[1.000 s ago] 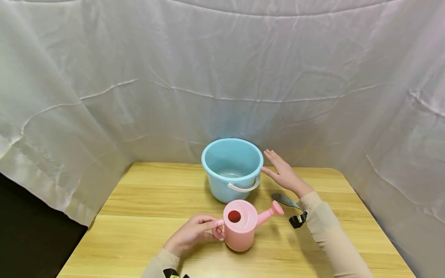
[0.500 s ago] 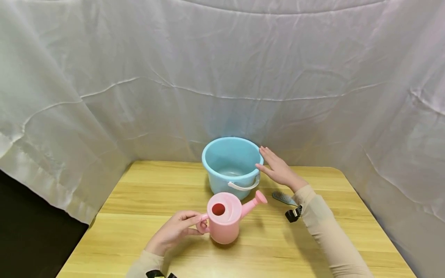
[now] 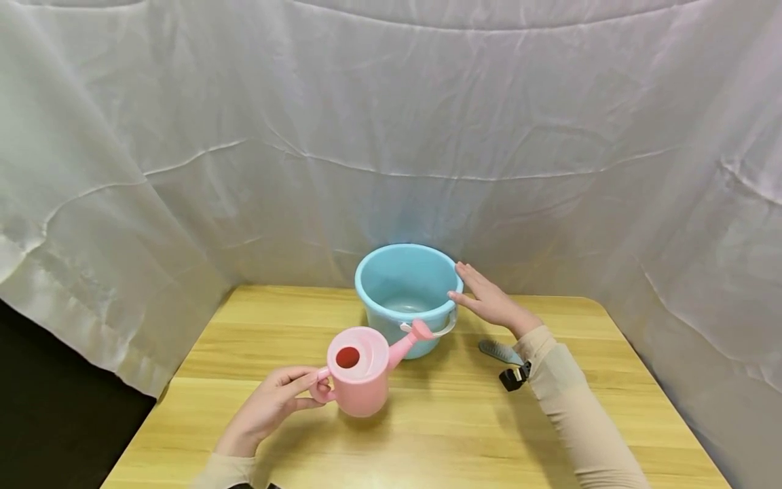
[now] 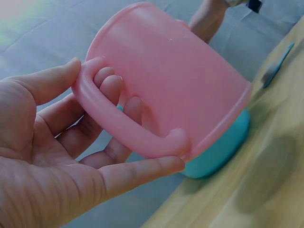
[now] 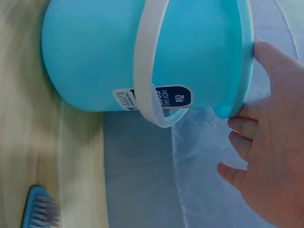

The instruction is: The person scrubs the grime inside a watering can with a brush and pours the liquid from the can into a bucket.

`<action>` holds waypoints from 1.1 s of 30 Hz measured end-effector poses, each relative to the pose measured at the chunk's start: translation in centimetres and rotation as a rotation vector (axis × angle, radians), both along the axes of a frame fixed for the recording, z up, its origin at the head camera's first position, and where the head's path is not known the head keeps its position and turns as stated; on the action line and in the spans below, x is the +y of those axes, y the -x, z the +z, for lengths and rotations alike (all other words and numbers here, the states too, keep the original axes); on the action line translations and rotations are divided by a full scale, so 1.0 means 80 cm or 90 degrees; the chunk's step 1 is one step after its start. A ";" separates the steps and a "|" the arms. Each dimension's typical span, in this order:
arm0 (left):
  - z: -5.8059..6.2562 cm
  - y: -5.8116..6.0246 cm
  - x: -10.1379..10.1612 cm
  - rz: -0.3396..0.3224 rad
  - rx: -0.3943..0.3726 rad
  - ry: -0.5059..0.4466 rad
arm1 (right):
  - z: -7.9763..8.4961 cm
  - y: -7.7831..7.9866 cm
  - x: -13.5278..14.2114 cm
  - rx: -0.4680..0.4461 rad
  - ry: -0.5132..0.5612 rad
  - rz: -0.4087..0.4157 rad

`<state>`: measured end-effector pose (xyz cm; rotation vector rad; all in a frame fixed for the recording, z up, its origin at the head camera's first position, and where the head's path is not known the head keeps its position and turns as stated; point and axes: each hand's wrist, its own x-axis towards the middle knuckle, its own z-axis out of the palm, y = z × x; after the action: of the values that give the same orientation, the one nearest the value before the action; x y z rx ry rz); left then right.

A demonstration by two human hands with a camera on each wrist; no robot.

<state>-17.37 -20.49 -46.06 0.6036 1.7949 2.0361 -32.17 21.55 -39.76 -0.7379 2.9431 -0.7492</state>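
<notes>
My left hand (image 3: pixel 269 404) grips the handle of a pink watering can (image 3: pixel 362 390), thumb on top and fingers through the loop. The can appears to be held above the table, its spout (image 3: pixel 403 346) pointing right, in front of the bucket. Behind it stands a light blue bucket (image 3: pixel 381 326) with a white carrying handle (image 5: pixel 145 61) hanging down its side. At the bucket's right rim, my right hand (image 3: pixel 493 303) touches the edge with extended fingers. The right wrist view shows the thumb at the rim; the other fingertips (image 5: pixel 244 127) lie near its lower edge.
A blue-grey bristle brush (image 3: pixel 497 351) lies on the wooden table (image 3: pixel 550 421), right of the bucket and partly behind the right wrist. Grey curtains (image 3: pixel 293 197) hang close behind the bucket and along the sides.
My left hand has carried the watering can leftward and slightly farther from me. My right hand has come left from beside the bucket to its rim. The bucket stays in place.
</notes>
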 end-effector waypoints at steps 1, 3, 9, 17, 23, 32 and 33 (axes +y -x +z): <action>0.002 -0.001 -0.004 0.001 0.005 -0.002 | 0.001 0.000 0.000 0.002 0.000 0.002; 0.006 -0.003 -0.012 0.004 0.014 -0.009 | 0.002 -0.001 -0.002 0.005 -0.001 0.004; 0.018 -0.005 -0.032 0.009 0.041 -0.036 | 0.006 -0.002 -0.006 -0.016 0.009 0.003; 0.033 0.007 -0.053 0.017 0.086 -0.056 | 0.004 0.002 -0.007 -0.018 -0.005 0.004; 0.043 0.017 -0.061 0.081 0.068 -0.016 | 0.004 0.003 -0.008 -0.023 0.001 0.004; 0.062 0.034 -0.057 0.208 0.022 0.002 | 0.003 0.006 -0.011 -0.009 -0.012 0.011; 0.064 0.036 -0.055 0.224 0.020 0.004 | 0.004 0.006 -0.011 -0.007 -0.013 0.012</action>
<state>-20.25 -24.90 -40.92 0.3372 2.0439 2.2502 -32.68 20.65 -39.43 -0.7569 2.9250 -0.7192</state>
